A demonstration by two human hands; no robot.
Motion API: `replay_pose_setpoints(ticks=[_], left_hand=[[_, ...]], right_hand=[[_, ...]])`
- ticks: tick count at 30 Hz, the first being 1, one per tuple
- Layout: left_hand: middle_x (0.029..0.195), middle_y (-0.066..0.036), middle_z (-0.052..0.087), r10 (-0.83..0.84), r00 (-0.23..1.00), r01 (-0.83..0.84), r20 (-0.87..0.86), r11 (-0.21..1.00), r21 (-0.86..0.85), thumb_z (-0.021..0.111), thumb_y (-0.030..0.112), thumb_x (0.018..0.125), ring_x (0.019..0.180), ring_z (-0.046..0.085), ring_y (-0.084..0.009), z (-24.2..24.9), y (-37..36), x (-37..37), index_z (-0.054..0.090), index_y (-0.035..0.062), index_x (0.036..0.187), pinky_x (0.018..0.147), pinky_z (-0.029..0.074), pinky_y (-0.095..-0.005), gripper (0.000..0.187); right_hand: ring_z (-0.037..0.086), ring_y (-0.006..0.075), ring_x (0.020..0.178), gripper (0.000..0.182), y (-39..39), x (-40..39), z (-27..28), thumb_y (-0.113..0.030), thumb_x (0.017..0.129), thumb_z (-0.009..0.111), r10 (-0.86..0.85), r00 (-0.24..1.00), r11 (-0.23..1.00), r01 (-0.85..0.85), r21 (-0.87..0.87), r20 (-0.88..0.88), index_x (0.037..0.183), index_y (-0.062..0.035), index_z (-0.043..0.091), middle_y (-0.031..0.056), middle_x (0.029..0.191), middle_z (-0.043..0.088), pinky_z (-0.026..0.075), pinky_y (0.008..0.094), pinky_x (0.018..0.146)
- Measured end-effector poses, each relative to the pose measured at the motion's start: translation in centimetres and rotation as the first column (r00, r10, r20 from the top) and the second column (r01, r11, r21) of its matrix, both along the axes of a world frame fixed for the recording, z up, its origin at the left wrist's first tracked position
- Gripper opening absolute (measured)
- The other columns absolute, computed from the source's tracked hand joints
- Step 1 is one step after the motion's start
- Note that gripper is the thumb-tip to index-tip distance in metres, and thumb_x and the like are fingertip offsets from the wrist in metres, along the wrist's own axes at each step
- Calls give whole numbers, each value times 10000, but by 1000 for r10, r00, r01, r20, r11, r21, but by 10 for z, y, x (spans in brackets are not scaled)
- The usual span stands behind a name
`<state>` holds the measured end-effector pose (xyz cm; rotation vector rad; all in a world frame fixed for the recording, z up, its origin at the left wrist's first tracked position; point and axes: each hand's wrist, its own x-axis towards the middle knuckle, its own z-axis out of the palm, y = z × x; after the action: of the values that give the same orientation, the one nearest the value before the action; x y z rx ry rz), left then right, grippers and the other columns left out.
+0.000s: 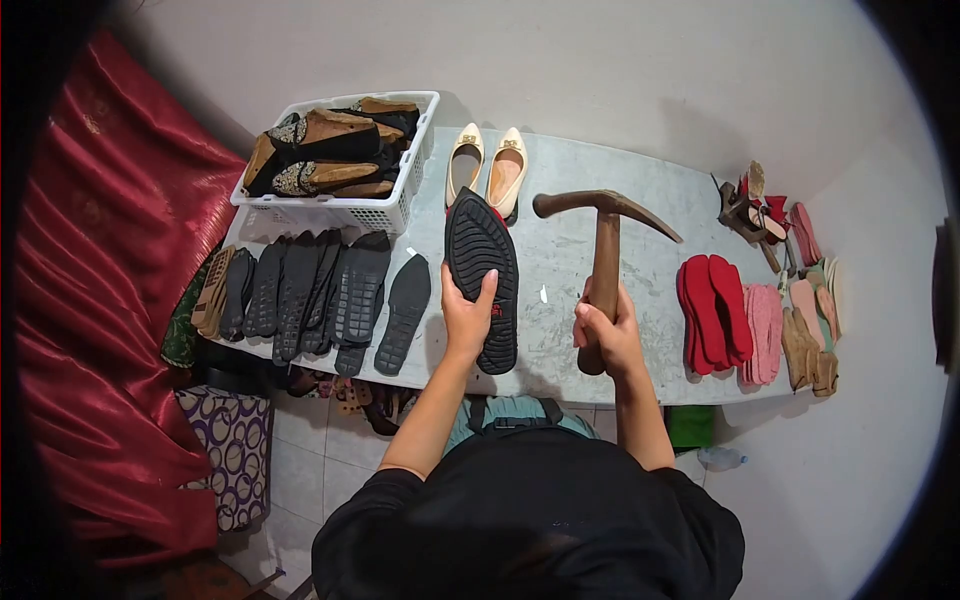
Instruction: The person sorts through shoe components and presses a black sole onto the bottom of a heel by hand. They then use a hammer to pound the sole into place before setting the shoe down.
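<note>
My left hand (470,318) is closed around a black shoe sole (483,265), its ridged tread turned up and its pointed toe away from me. A little red shows at the edge near the toe; whatever lies beneath is hidden. In my right hand (612,335) is a hammer (606,240), gripped by its wooden handle with the head raised at the far end. The hammer and the sole are apart. Just beyond the sole stands a pair of cream pointed flats (507,170).
A white plastic basket (408,180) full of shoes stands at the back left of the table (560,350). Several black soles (362,290) line the left side. Red insoles (716,315), pink insoles (763,335) and tan pieces (800,348) lie right. A red curtain (120,300) hangs left.
</note>
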<state>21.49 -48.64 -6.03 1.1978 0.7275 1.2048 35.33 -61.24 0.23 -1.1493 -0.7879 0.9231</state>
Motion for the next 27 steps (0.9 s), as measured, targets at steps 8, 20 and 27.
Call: replay_pose_setpoints(ticks=[8, 20, 27], left_hand=[[1018, -93, 530, 61, 998, -59, -8, 988, 145, 615, 46, 795, 902, 530, -150, 20, -17, 1, 382, 2, 1152, 812, 422, -256, 428], [1022, -100, 536, 95, 993, -103, 63, 987, 123, 643, 75, 771, 897, 538, -163, 31, -22, -12, 365, 10, 1187, 792, 435, -281, 504], [1044, -89, 522, 126, 991, -109, -39, 950, 292, 646, 89, 773, 924, 525, -156, 35, -29, -20, 373, 17, 1178, 813, 426, -276, 494]], right_hand=[[538, 141, 513, 221, 13, -24, -4, -191, 752, 644, -158, 702, 984, 57, 166, 694, 854, -18, 551, 70, 609, 564, 422, 272, 491], [556, 186, 507, 228, 11, -43, 19, -161, 747, 663, 97, 832, 994, -49, -101, 546, 892, -8, 575, 115, 608, 572, 428, 277, 505], [575, 187, 534, 210, 9, -54, 14, -107, 732, 665, 10, 791, 997, -54, 53, 611, 894, -1, 584, 118, 646, 587, 450, 281, 528]])
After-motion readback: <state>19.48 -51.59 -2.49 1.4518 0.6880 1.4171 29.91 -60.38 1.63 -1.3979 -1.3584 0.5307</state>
